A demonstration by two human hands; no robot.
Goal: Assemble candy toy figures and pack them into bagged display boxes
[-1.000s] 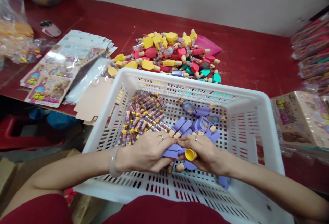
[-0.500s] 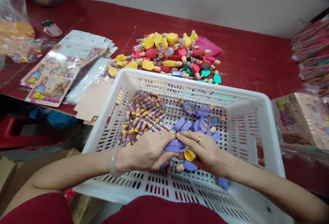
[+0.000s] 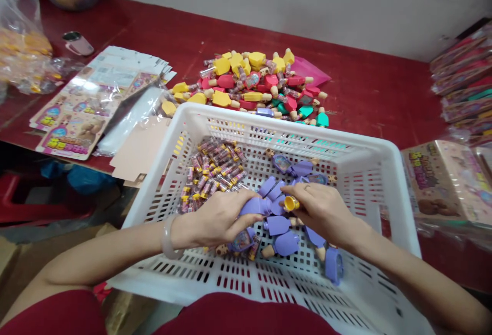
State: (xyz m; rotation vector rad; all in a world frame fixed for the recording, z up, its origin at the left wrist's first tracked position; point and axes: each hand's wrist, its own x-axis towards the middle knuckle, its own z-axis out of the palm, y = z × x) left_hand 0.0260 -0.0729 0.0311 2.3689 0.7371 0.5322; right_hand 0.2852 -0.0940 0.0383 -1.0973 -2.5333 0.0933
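My left hand (image 3: 217, 217) grips a purple popsicle-shaped piece (image 3: 254, 206) between thumb and fingers, over the white plastic basket (image 3: 395, 181). Just to its right, my right hand (image 3: 326, 207) is closed around a small tube with a yellow end (image 3: 291, 203); most of the tube is hidden by the fingers. Below both hands lie more purple popsicle-shaped pieces (image 3: 286, 243), some with tan stick ends. A heap of small clear tubes with yellow ends (image 3: 219, 163) fills the basket's left part.
Behind the basket, yellow, red and green popsicle-shaped pieces (image 3: 249, 81) are piled on the red table (image 3: 369, 84). Printed cards (image 3: 77, 114) and a pink cup (image 3: 78, 43) are at left. A printed box (image 3: 438, 181) and stacked packs (image 3: 465, 79) stand at right.
My hands were pressed together and are now apart. The right hand with the yellow-ended tube has moved right and up; the purple piece in my left hand shows more clearly.
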